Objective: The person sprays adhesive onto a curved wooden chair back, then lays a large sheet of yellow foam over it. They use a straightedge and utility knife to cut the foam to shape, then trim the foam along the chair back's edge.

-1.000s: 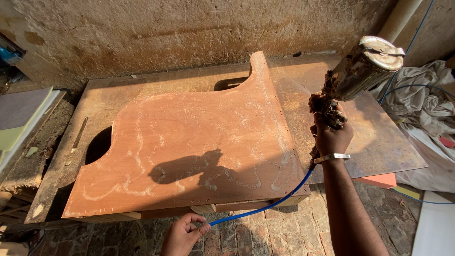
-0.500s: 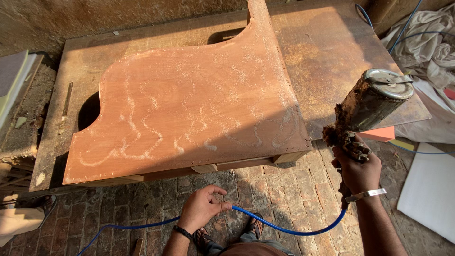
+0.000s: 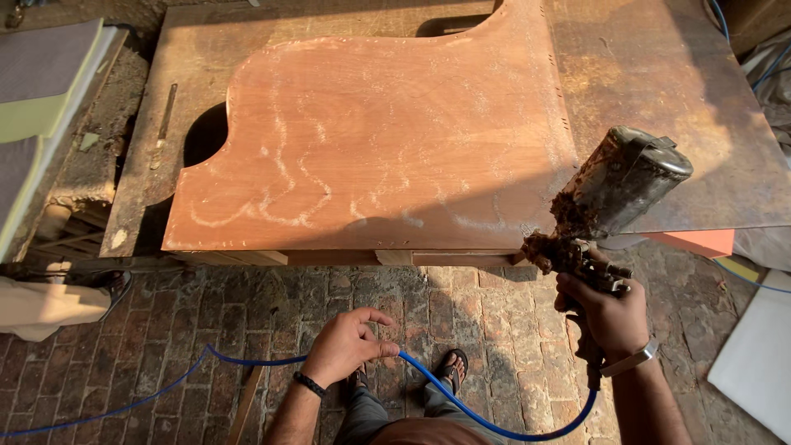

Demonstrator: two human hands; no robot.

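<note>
left hand (image 3: 344, 346): bare, dark beaded band on wrist | right hand (image 3: 608, 315): bare, pale metal bracelet on wrist | forearms: no sleeves | legs: grey trousers | feet: dark open sandals

A floor of worn reddish-brown bricks (image 3: 247, 313) is being lit by strong sunlight, with hard shadows being thrown across it. A broad, stained wooden workbench (image 3: 684, 107) is being taken up by most of the upper view, and stacked foam sheets (image 3: 37, 82) are being kept beside it at the left edge. A white board (image 3: 754, 363) is being left on the ground at the right.
</note>
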